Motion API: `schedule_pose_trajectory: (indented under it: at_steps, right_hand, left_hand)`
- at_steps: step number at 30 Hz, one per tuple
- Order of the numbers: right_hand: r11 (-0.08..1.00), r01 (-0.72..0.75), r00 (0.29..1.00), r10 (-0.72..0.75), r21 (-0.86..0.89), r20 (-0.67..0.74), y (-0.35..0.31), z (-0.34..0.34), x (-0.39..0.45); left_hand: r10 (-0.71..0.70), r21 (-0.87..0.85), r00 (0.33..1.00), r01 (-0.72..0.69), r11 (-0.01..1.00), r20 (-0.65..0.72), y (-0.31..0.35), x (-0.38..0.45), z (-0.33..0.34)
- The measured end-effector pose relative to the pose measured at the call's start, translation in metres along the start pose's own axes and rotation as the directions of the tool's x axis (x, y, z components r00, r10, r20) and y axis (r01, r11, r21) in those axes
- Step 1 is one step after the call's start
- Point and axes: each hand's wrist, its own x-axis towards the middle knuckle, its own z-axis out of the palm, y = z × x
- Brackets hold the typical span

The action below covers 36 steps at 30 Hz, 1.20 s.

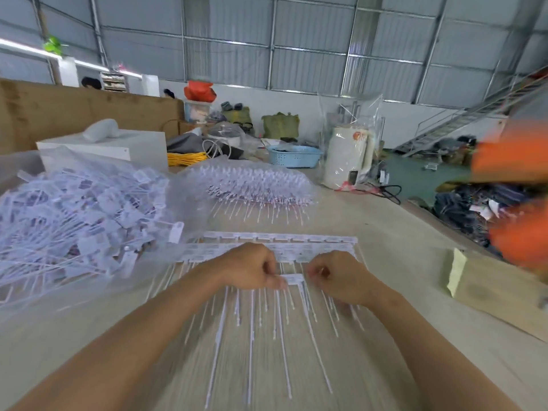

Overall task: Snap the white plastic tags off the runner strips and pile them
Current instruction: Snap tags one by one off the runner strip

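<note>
At the middle of the pale table (385, 226), two runner strips (281, 237) of white tags are laid side by side, their flat heads lined up in rows and their long thin tails stretched back toward the person. Just on the near side of these strips, a single white tag (292, 279) is pinched between both hands. The left hand (252, 266) is curled, with its fingertips closed on the left end of the tag's head; the right hand (335, 275) is likewise curled, and the right end of the same tag is gripped by it. The tag's tail is seen running down among the other tails below the hands. The frame is blurred by motion, so it cannot be told whether the tag is already free of its strip.

To the left of the strips, a large heap of loose tags (74, 215) is piled on clear plastic sheeting. Beyond the strips, farther from the person, a stack of unbroken strips (255, 182) is held in a clear bag. To the right of the strips, a cardboard box (501, 292) with a yellowish paper at its end is set near the table edge. Farther right, an orange-clad figure (516, 209) is seen, heavily blurred.
</note>
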Motion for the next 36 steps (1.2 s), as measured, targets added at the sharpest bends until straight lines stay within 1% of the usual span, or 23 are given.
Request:
schedule_pose_trajectory:
  at_steps: [2,4,6,8,9,10,11,12,13,14,15,17,18,19,22,23,24,25,27,29,30,34,36]
  right_hand:
    - [1.000,0.007,1.000,-0.007,-0.003,0.006,0.001,0.001,0.002]
    - [0.999,0.003,1.000,-0.002,0.048,-0.018,0.000,0.001,0.003]
    - [0.985,-0.028,0.996,0.041,0.170,-0.073,-0.003,0.001,0.003]
    - [0.924,-0.070,0.986,0.120,0.376,-0.112,-0.007,0.000,0.003]
    - [0.846,-0.103,0.979,0.181,0.523,-0.099,-0.009,-0.001,0.003]
    - [0.732,-0.139,0.970,0.236,0.667,-0.056,-0.012,-0.003,0.003]
    - [0.604,-0.176,0.962,0.274,0.777,0.005,-0.014,-0.005,0.003]
    - [0.492,-0.210,0.955,0.288,0.845,0.069,-0.016,-0.007,0.003]
    - [0.412,-0.238,0.950,0.286,0.880,0.123,-0.017,-0.008,0.002]
    - [0.369,-0.248,0.950,0.274,0.896,0.151,-0.018,-0.007,0.002]
    - [0.375,-0.237,0.956,0.257,0.896,0.145,-0.017,-0.005,0.002]
    - [0.452,-0.164,0.970,0.236,0.877,0.059,-0.017,-0.002,0.001]
    - [0.461,-0.128,0.971,0.240,0.878,0.015,-0.018,-0.001,0.000]
    - [0.440,-0.104,0.967,0.254,0.892,-0.012,-0.018,-0.001,0.000]
    - [0.276,-0.063,0.965,0.260,0.959,-0.011,-0.021,-0.003,0.000]
    - [0.255,-0.062,0.968,0.253,0.965,-0.005,-0.022,-0.003,0.000]
    - [0.268,-0.064,0.971,0.240,0.961,-0.002,-0.023,-0.004,0.000]
    - [0.307,-0.065,0.975,0.223,0.949,-0.006,-0.024,-0.004,-0.001]
    - [0.412,-0.053,0.984,0.175,0.910,-0.022,-0.026,-0.005,-0.004]
    - [0.510,-0.034,0.989,0.139,0.859,-0.044,-0.027,-0.006,-0.006]
    - [0.541,-0.018,0.989,0.133,0.841,-0.065,-0.029,-0.006,-0.006]
    - [0.603,0.086,0.981,0.090,0.793,-0.175,-0.035,-0.008,-0.008]
    - [0.640,0.127,0.974,0.063,0.758,-0.216,-0.037,-0.010,-0.009]
  left_hand:
    - [-0.001,-0.029,1.000,0.000,1.000,-0.012,-0.001,0.002,0.001]
    - [-0.004,-0.079,0.999,0.001,0.997,-0.033,0.001,0.002,0.002]
    - [-0.013,-0.088,0.997,0.006,0.996,-0.079,0.006,0.003,0.001]
    - [-0.013,-0.069,0.988,0.002,0.998,-0.152,0.012,0.003,0.000]
    - [-0.011,-0.059,0.981,-0.001,0.998,-0.196,0.014,0.002,0.000]
    - [-0.011,-0.051,0.972,-0.001,0.999,-0.236,0.017,0.002,0.000]
    - [-0.012,-0.045,0.964,0.000,0.999,-0.265,0.018,0.001,0.001]
    - [-0.014,-0.042,0.960,0.002,0.999,-0.279,0.019,-0.001,0.002]
    - [-0.014,-0.043,0.959,0.002,0.999,-0.284,0.020,-0.002,0.003]
    - [-0.014,-0.050,0.958,0.000,0.999,-0.288,0.021,-0.004,0.004]
    - [-0.014,-0.058,0.956,-0.003,0.998,-0.293,0.021,-0.005,0.004]
    - [-0.025,-0.085,0.952,-0.001,0.996,-0.306,0.021,-0.007,0.003]
    - [-0.043,-0.116,0.952,0.007,0.993,-0.303,0.020,-0.008,0.002]
    - [-0.061,-0.163,0.955,0.013,0.987,-0.292,0.020,-0.009,0.000]
    - [-0.079,-0.343,0.973,0.000,0.939,-0.216,0.021,-0.012,-0.006]
    - [-0.077,-0.395,0.976,-0.010,0.918,-0.203,0.023,-0.013,-0.007]
    - [-0.077,-0.434,0.977,-0.017,0.901,-0.199,0.024,-0.013,-0.008]
    - [-0.083,-0.453,0.976,-0.018,0.892,-0.203,0.026,-0.013,-0.008]
    - [-0.109,-0.480,0.969,-0.011,0.877,-0.222,0.029,-0.013,-0.010]
    - [-0.156,-0.575,0.964,0.004,0.818,-0.216,0.030,-0.012,-0.011]
    - [-0.181,-0.619,0.962,0.016,0.785,-0.203,0.031,-0.012,-0.012]
    - [-0.264,-0.687,0.955,0.104,0.719,-0.133,0.033,-0.013,-0.017]
    - [-0.278,-0.738,0.960,0.160,0.655,-0.038,0.034,-0.014,-0.021]
